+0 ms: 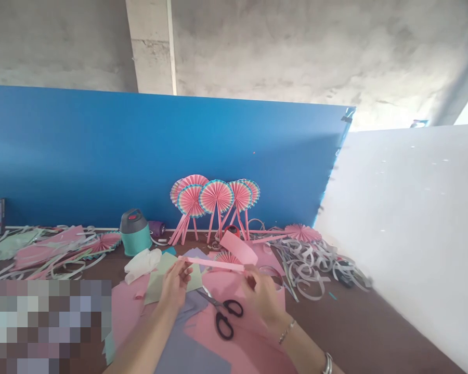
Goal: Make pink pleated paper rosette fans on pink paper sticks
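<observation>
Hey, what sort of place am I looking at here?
Probably a paper-craft workspace: black-handled metal scissors lie on loose pink paper sheets, round pleated pink paper fans stand before a blue flat panel, and pale curled strips pile up on the right.

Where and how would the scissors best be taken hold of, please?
Probably by the black handle loops, coming from the right with the right hand: the loops lie spread apart toward that side, while the blades point forward and left. That hand would first need to let go of the pink paper strip.
</observation>
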Available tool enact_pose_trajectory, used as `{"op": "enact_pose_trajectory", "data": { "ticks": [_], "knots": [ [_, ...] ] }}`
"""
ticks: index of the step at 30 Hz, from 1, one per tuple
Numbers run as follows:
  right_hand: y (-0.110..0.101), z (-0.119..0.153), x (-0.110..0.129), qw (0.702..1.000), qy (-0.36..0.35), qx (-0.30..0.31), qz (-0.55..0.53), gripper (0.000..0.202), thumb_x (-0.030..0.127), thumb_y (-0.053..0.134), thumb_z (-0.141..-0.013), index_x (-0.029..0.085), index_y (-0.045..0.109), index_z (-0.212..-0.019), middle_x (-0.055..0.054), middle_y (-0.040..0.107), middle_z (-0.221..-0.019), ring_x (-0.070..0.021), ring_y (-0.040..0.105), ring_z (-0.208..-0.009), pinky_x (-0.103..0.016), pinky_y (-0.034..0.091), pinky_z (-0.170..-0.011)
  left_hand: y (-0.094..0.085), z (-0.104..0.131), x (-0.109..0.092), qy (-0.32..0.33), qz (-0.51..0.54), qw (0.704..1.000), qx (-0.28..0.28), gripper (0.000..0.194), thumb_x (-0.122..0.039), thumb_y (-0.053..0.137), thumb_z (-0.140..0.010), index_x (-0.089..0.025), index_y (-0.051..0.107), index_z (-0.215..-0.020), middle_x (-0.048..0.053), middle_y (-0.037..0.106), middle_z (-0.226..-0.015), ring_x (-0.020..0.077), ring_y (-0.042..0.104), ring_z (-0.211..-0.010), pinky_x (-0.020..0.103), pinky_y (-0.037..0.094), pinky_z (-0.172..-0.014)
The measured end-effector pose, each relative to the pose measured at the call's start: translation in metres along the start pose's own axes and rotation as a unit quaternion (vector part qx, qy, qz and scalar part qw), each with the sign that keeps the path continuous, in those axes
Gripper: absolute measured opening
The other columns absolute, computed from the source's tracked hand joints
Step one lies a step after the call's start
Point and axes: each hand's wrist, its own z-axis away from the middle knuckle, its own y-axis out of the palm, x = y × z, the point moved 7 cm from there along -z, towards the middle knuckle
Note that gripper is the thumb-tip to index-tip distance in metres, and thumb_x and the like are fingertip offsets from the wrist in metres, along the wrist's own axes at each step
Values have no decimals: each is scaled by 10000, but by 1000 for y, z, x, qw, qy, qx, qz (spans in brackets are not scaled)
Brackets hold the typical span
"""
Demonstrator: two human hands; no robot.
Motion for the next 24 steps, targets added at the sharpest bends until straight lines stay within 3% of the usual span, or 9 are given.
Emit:
{"op": "enact_pose_trajectory", "data": {
  "ticks": [2, 4, 6, 8, 10, 14, 18, 22, 24],
  "knots": [
    [-8, -1, -2, 996, 1, -39, 75, 331, 275, 428, -853, 167, 581, -1127, -30, 592, -635, -175, 531, -577, -272, 394, -569, -1, -1, 1, -6, 9, 1000, -3, 75, -98, 587, -801, -137, 610, -741, -17, 649, -571, 49, 580, -408, 103, 411, -357],
    [-17, -2, -2, 988, -13, -77, 131, 348, 272, 420, -864, 175, 567, -1164, -70, 625, -770, -197, 568, -661, -290, 419, -604, -1, 0, 1, -9, 15, 1000, -4, 82, -90, 574, -808, -135, 607, -750, -17, 648, -573, 50, 575, -402, 108, 413, -353],
    [-25, -4, -3, 977, -32, -116, 175, 313, 242, 437, -849, 199, 610, -1107, -112, 612, -996, -242, 572, -890, -339, 442, -732, 0, 0, 2, -11, 20, 1000, -4, 81, -84, 570, -809, -136, 605, -757, -17, 649, -575, 51, 574, -402, 110, 416, -353],
    [-30, -6, -11, 966, -26, -140, 216, 266, 227, 486, -813, 222, 661, -1013, -112, 558, -1155, -297, 466, -1120, -419, 397, -880, 0, 1, 2, -13, 24, 1000, -3, 72, -81, 580, -800, -137, 602, -759, -20, 646, -569, 52, 575, -403, 109, 417, -353],
    [-28, -9, -27, 962, 11, -127, 241, 220, 251, 533, -790, 230, 691, -941, -102, 533, -1224, -337, 381, -1212, -479, 343, -938, 1, 3, 2, -15, 25, 1000, -1, 63, -80, 601, -783, -138, 600, -759, -23, 643, -564, 53, 575, -402, 107, 417, -354],
    [-12, -12, -54, 962, 51, -53, 262, 310, 290, 542, -809, 196, 647, -1086, -151, 570, -1220, -332, 436, -1186, -494, 303, -962, 2, 4, 2, -19, 27, 999, 1, 67, -77, 612, -771, -140, 596, -757, -23, 648, -567, 55, 574, -401, 110, 422, -357],
    [-2, -12, -56, 967, 29, -6, 253, 341, 117, 487, -791, 214, 633, -1083, -104, 646, -1136, -266, 537, -1087, -485, 247, -989, 2, 4, 3, -25, 29, 999, 1, 70, -74, 591, -787, -139, 593, -760, -21, 648, -563, 54, 565, -389, 114, 416, -348],
    [-13, -14, -49, 967, 44, -26, 248, 298, 84, 454, -802, 232, 699, -886, -64, 708, -970, -246, 594, -966, -489, 222, -988, 4, 5, 3, -34, 36, 999, 7, 89, -69, 572, -802, -141, 581, -752, -26, 635, -556, 46, 551, -382, 112, 406, -346],
    [-21, -15, -42, 969, 36, -51, 240, 314, 93, 428, -829, 232, 704, -887, -61, 713, -936, -239, 594, -943, -465, 251, -967, 8, 7, 2, -41, 44, 998, 21, 87, -77, 576, -806, -146, 575, -753, -36, 619, -554, 37, 538, -381, 107, 400, -348]
  ]
}}
